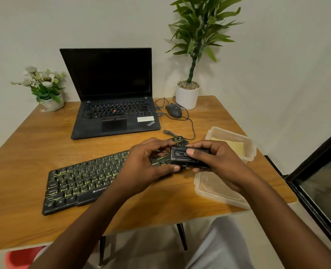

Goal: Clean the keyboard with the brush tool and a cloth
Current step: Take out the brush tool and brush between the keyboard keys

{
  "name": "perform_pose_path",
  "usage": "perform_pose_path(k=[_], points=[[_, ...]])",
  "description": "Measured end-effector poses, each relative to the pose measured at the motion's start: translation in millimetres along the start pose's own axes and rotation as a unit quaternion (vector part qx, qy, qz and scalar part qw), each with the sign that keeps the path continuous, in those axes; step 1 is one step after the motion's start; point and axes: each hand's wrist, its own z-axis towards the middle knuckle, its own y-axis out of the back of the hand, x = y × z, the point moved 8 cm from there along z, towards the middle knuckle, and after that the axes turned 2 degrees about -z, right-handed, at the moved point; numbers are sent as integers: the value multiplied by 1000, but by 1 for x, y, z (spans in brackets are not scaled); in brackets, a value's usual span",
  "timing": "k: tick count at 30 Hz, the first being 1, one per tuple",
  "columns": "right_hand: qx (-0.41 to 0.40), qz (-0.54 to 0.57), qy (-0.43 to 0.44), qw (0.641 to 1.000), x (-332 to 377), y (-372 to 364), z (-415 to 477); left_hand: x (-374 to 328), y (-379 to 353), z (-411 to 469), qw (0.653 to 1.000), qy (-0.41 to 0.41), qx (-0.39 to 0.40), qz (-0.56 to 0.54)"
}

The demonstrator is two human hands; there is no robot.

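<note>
Holding the brush tool [188,156] in both hands above the right end of the keyboard [83,177], I am judging the task as barely begun. My right hand [219,162] is wrapping around the small black case, thumb pressing on its top face beside the slider. My left hand [147,167] is pinching the case's left end between thumb and fingers, as if I am working the brush out; no bristles are showing yet, so I cannot tell how the tool opens. The keyboard is lying slantwise near the front edge of the table [34,144], its keys showing yellowish streaks and specks, so brushing looks undone and wiping is still to follow.

Just under my right wrist, at the front right corner, a clear plastic lid [215,191] is lying flat with nothing on it. Beyond my hands, along the right edge, the open clear container [228,134] is holding a folded yellowish cloth [232,146]; it is sitting untouched inside.

Farther back, an open laptop [112,105] with a dark screen is standing mid-table, a wired mouse [173,110] just beside it. At the back corners are sitting a white pot with a tall plant [188,96] and a small flower pot [48,92].
</note>
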Motion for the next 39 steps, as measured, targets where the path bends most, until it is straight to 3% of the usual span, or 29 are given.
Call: perform_pose_path(k=[13, 27, 35, 39], points=[[-42, 25, 4, 999, 3, -13, -3, 4, 5, -9, 999, -3, -8, -32], [-48, -35, -20, 998, 7, -17, -10, -5, 0, -11, 1000, -7, 11, -1], [-63, -27, -11, 998, 15, -20, -8, -4, 7, -11, 999, 1, -24, -23], [-58, 41, -18, 997, 15, -31, -4, -1, 18, -17, 998, 13, -61, -32]])
